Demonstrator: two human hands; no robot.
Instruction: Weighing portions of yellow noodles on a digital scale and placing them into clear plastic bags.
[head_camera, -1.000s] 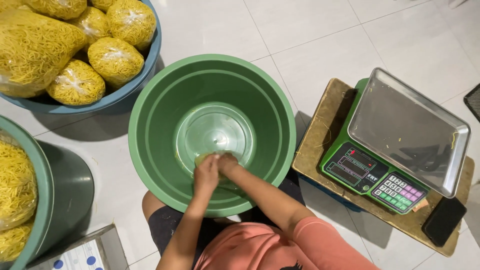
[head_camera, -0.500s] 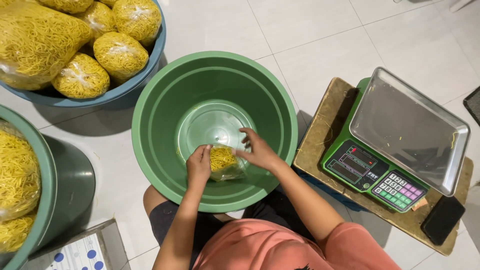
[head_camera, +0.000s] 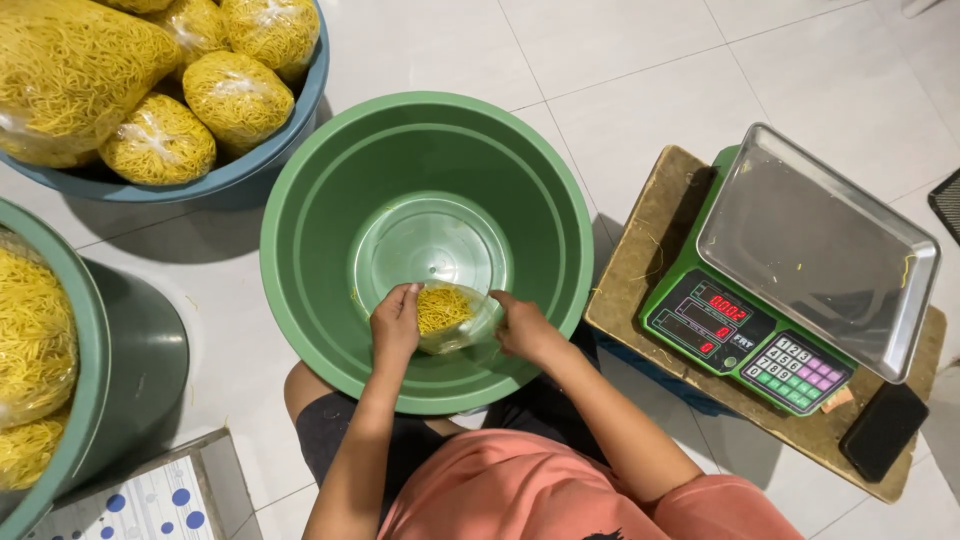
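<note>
A small clear bag of yellow noodles (head_camera: 446, 315) sits low inside the green basin (head_camera: 330, 200), near its front wall. The left hand (head_camera: 395, 325) grips the bag's left edge; the right hand (head_camera: 522, 328) pinches its right edge. A green scale (head_camera: 745, 335) stands just right on a wooden board (head_camera: 640, 250).

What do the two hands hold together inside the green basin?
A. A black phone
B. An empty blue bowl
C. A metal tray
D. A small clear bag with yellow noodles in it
D: the left hand and the right hand grip the two sides of a small clear bag of yellow noodles above the bottom of the green basin.
</note>
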